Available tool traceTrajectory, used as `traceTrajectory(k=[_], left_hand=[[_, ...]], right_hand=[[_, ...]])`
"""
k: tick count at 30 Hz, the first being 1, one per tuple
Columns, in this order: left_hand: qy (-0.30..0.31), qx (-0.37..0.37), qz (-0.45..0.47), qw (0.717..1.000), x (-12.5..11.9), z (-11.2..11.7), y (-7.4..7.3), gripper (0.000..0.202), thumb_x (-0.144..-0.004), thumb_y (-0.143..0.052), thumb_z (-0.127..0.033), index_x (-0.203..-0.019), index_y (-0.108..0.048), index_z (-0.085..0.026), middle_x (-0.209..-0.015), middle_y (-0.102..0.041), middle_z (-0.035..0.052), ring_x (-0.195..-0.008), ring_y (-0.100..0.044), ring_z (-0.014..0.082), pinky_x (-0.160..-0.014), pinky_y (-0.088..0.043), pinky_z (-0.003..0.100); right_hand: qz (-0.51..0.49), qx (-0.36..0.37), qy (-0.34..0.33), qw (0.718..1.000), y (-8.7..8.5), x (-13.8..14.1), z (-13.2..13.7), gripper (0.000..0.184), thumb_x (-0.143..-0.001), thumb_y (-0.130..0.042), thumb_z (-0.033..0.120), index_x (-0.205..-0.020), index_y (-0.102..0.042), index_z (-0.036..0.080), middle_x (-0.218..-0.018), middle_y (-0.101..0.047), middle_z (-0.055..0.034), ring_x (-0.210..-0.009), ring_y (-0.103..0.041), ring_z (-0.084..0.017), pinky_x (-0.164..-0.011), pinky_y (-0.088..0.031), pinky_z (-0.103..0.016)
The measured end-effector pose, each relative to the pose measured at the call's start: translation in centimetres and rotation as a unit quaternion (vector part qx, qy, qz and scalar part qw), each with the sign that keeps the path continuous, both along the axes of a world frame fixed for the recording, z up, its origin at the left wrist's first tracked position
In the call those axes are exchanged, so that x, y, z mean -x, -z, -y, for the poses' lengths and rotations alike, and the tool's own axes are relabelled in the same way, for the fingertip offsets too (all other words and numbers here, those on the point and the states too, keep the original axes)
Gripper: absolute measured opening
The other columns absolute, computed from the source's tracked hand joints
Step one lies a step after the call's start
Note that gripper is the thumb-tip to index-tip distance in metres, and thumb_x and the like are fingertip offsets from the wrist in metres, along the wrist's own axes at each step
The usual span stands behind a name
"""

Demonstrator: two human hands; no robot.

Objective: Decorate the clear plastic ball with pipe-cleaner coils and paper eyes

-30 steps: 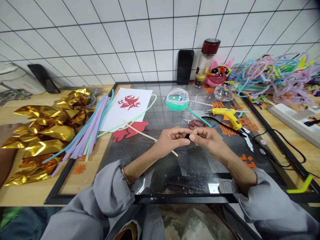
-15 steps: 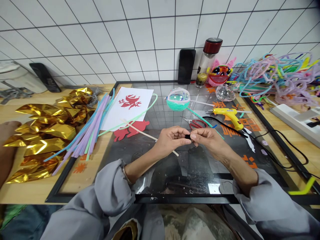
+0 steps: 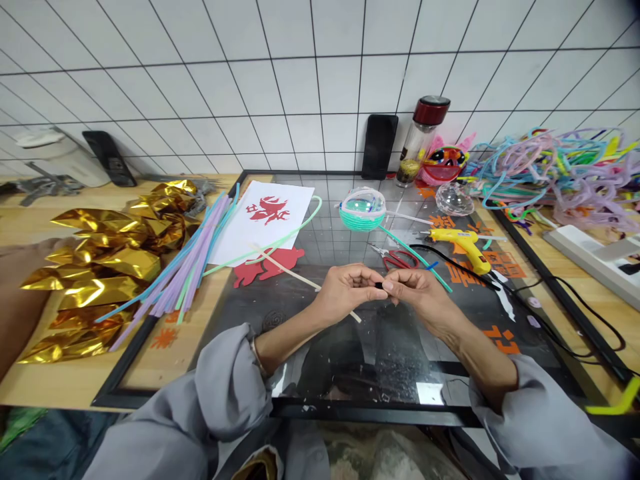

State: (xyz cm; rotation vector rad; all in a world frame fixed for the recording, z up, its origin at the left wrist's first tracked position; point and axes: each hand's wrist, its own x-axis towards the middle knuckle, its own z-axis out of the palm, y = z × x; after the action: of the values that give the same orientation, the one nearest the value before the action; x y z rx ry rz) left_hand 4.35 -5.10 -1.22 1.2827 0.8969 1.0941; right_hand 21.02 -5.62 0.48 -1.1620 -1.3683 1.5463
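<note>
Above the glass board (image 3: 350, 373), the left hand (image 3: 345, 290) and right hand (image 3: 417, 293) meet, fingertips of both pinched on a small black piece (image 3: 379, 285). Just beyond lie red scissors (image 3: 395, 257) and a yellow glue gun (image 3: 463, 240). The orange characters (image 3: 503, 331) beside the right wrist are too broken to read. Farther back, a phone (image 3: 379, 145) leans on the tiled wall.

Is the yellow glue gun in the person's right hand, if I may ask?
No, the glue gun lies on the glass sheet beyond the right hand, which pinches a small black piece.
</note>
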Motion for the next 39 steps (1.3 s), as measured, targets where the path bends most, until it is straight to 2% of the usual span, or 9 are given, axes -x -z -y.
traceTrajectory(k=[9,17,22,24,26,28,30,34,39], left_hand=[[0.076,0.045,0.076,0.993,0.2,-0.2,0.2,0.032,-0.057,-0.084,-0.032,-0.079,-0.07,-0.013,-0.068,-0.066,0.0002,-0.062,-0.059,0.01,-0.062,-0.047,0.024],[0.066,0.026,0.081,0.994,0.1,-0.4,0.8,0.029,-0.057,-0.084,-0.032,-0.071,-0.067,-0.013,-0.067,-0.064,-0.0001,-0.057,-0.054,0.0078,-0.056,-0.042,0.023],[0.061,0.008,0.016,0.998,0.2,-0.2,0.3,0.038,-0.059,-0.082,-0.034,-0.087,-0.065,-0.014,-0.067,-0.058,-0.0014,-0.06,-0.053,0.0089,-0.058,-0.042,0.023],[0.006,-0.036,-0.035,0.999,0.5,-0.7,-0.2,0.045,-0.059,-0.082,-0.034,-0.095,-0.063,-0.016,-0.079,-0.062,0.0016,-0.071,-0.057,0.0126,-0.065,-0.045,0.025],[-0.103,-0.119,-0.102,0.982,1.0,-2.0,-0.9,0.043,-0.062,-0.079,-0.034,-0.097,-0.06,-0.018,-0.098,-0.062,0.0053,-0.09,-0.059,0.0174,-0.076,-0.046,0.029],[-0.208,-0.173,-0.17,0.947,1.5,-4.0,-1.8,0.044,-0.066,-0.075,-0.038,-0.102,-0.057,-0.02,-0.11,-0.059,0.0068,-0.103,-0.056,0.0206,-0.086,-0.045,0.034],[-0.25,-0.186,-0.229,0.922,1.7,-6.4,-2.5,0.061,-0.063,-0.076,-0.042,-0.114,-0.051,-0.021,-0.122,-0.053,0.0095,-0.113,-0.052,0.0236,-0.093,-0.044,0.037],[-0.256,-0.167,-0.334,0.892,1.2,-10.9,-3.3,0.087,-0.059,-0.078,-0.049,-0.131,-0.04,-0.018,-0.138,-0.043,0.0159,-0.131,-0.039,0.0301,-0.106,-0.033,0.044],[-0.201,-0.088,-0.342,0.914,0.4,-14.1,-2.8,0.097,-0.055,-0.077,-0.059,-0.134,-0.039,-0.018,-0.144,-0.037,0.0213,-0.132,-0.037,0.0363,-0.106,-0.031,0.05]], right_hand=[[-0.025,0.013,-0.024,0.999,0.0,-0.6,-0.1,0.037,-0.066,-0.074,0.05,-0.057,-0.06,0.016,-0.053,-0.049,0.0033,-0.054,-0.038,-0.008,-0.056,-0.026,-0.026],[-0.018,0.019,-0.043,0.999,-0.2,-0.5,-0.1,0.04,-0.065,-0.073,0.053,-0.058,-0.06,0.016,-0.054,-0.048,0.003,-0.054,-0.038,-0.009,-0.055,-0.026,-0.026],[-0.008,0.006,-0.004,1.0,-0.5,-0.5,-0.2,0.04,-0.063,-0.074,0.054,-0.058,-0.06,0.017,-0.055,-0.048,0.0027,-0.054,-0.04,-0.009,-0.055,-0.029,-0.026],[-0.01,-0.007,0.025,1.0,-0.6,-0.6,-0.3,0.039,-0.063,-0.075,0.054,-0.058,-0.06,0.017,-0.055,-0.049,0.0026,-0.054,-0.04,-0.009,-0.055,-0.03,-0.026],[-0.015,-0.018,0.055,0.998,-0.7,-0.8,-0.5,0.039,-0.062,-0.075,0.054,-0.058,-0.06,0.017,-0.053,-0.048,0.0027,-0.054,-0.04,-0.01,-0.055,-0.03,-0.026],[-0.021,-0.024,0.082,0.996,-0.7,-1.1,-0.7,0.04,-0.06,-0.076,0.054,-0.059,-0.061,0.017,-0.052,-0.048,0.0029,-0.054,-0.039,-0.009,-0.055,-0.029,-0.026],[-0.025,-0.028,0.099,0.994,-0.6,-1.2,-0.8,0.04,-0.059,-0.076,0.055,-0.061,-0.062,0.017,-0.052,-0.049,0.0029,-0.054,-0.039,-0.009,-0.056,-0.029,-0.026],[-0.021,-0.042,0.11,0.993,-0.2,-1.3,-1.0,0.04,-0.061,-0.075,0.055,-0.06,-0.062,0.017,-0.051,-0.048,0.0028,-0.054,-0.039,-0.01,-0.057,-0.03,-0.026],[-0.012,-0.063,0.127,0.99,0.0,-1.5,-1.2,0.04,-0.063,-0.074,0.056,-0.059,-0.061,0.018,-0.051,-0.048,0.0021,-0.054,-0.04,-0.011,-0.056,-0.031,-0.027]])
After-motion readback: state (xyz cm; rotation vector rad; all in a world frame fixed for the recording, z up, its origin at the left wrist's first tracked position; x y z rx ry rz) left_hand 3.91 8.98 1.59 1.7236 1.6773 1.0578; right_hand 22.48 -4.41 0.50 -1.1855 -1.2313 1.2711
